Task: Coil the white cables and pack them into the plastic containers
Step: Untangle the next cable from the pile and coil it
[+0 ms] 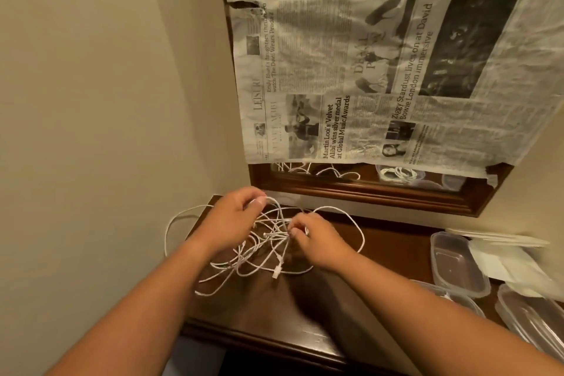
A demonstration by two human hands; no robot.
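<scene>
The tangled white cables (277, 272) lie mid-frame between the left hand (232, 220) and right hand (317, 241), each pinching a strand; the empty plastic container (457, 265) sits lower right, nearer the right.

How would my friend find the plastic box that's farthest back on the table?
Find the dark wooden table below the hanging newspaper, and look to its right end. Pick the clear plastic container that sits farthest back: it is open and empty, while the other containers lie nearer the table's front edge.
</scene>
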